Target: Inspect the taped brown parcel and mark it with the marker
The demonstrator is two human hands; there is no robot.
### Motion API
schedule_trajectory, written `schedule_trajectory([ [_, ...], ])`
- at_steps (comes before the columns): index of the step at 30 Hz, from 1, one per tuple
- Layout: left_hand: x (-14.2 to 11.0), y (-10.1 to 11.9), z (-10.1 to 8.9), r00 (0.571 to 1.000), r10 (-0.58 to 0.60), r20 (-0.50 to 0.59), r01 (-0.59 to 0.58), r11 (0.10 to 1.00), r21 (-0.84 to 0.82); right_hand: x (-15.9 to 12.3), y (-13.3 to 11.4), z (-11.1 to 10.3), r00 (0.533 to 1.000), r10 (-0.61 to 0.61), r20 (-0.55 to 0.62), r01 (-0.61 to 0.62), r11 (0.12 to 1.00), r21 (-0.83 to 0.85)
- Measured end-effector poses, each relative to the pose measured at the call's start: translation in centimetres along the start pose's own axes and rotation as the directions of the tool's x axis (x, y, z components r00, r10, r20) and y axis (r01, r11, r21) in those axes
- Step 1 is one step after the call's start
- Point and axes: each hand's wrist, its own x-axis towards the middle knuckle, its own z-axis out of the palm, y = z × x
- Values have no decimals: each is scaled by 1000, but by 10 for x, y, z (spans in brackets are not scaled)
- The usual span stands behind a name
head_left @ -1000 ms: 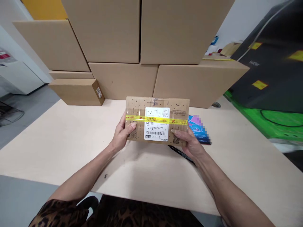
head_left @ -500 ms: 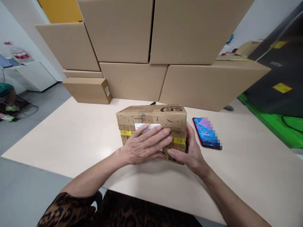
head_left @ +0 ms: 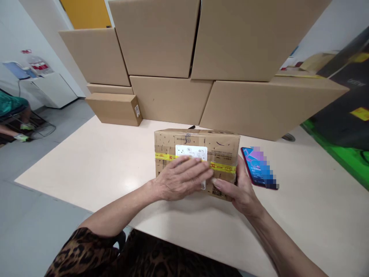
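Observation:
A printed cardboard box (head_left: 225, 150) with yellow tape (head_left: 223, 167) around it is before me, over the table. On its near side a white label (head_left: 187, 149) shows, partly covered. My left hand (head_left: 180, 177) lies flat on that label and the tape, fingers stretched out and close together. Around the box's right end is my right hand (head_left: 243, 188), thumb on the near face and the other fingers mostly hidden behind the edge. To the right of that hand lies a phone (head_left: 256, 165) with its screen lit and partly pixelated.
Large cardboard boxes (head_left: 170, 100) stand stacked along the back of the table (head_left: 86, 161). A smaller brown box (head_left: 113, 109) sits at the back left. A black object (head_left: 191, 127) pokes out behind the printed box. At far left a person's leg (head_left: 11, 130) shows.
The box's near face has turned more toward me, with its top showing less. My left hand has slid lower on the label, uncovering more of it. The whole view has shifted slightly.

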Motion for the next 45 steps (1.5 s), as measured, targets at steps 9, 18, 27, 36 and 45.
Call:
schedule_trajectory([
  [9,0,-18,-12,947,-308,-88,311,950,16,19,-1,-2,941,252,-226,-186,942,278],
  [18,-5,-26,-7,954,-292,-73,289,956,-53,24,-18,-4,915,228,-334,-103,930,352],
  [27,-4,3,12,997,30,-69,5,888,460,27,-17,3,910,252,-331,-98,904,417],
  [36,1,-32,-17,918,21,-395,138,919,370,26,-17,-6,879,421,-223,-207,759,617],
  [45,11,-7,-30,884,110,-453,3,971,241,36,-1,-25,905,425,22,-308,619,722],
])
